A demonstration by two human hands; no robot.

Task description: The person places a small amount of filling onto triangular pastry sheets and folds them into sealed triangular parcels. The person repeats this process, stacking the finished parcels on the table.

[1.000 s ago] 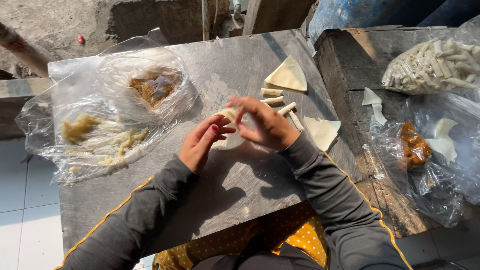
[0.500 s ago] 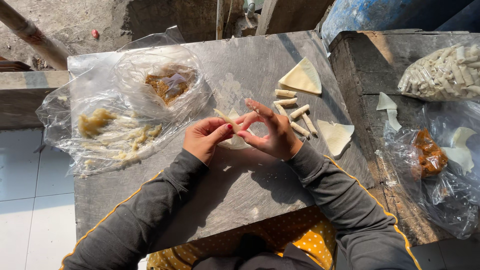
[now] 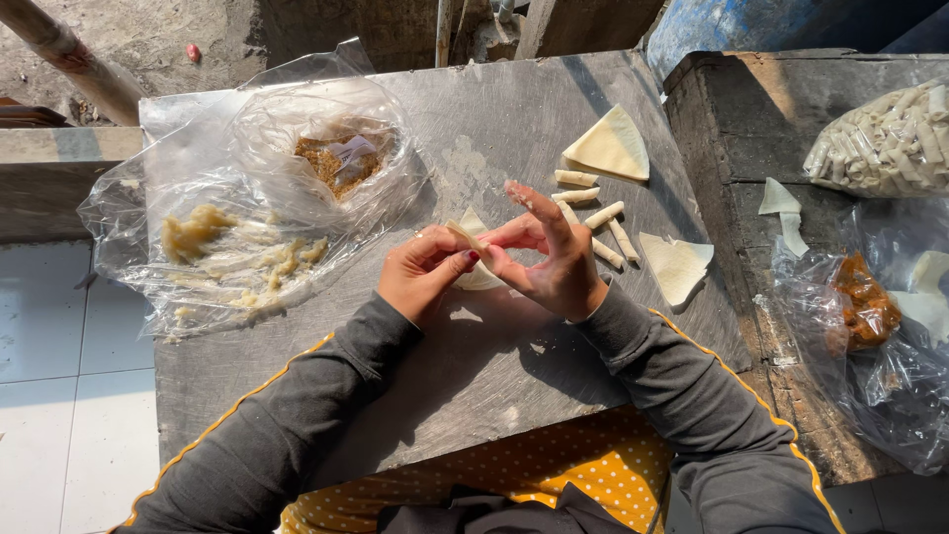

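Wrapper [image 3: 473, 259] pinched between both hands [image 3: 427, 272], mid-table [image 3: 514, 376]

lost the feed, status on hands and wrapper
Left hand and right hand both pinching pastry wrapper. Finished rolls beside right hand. Nothing blocking.

The pastry sheet [image 3: 473, 259] is largely hidden between both hands. The bag of rolls [image 3: 885, 143] is cut off at the right edge.

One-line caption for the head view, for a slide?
Both hands, left hand and right hand, fold a pale triangular pastry sheet over a grey metal table.
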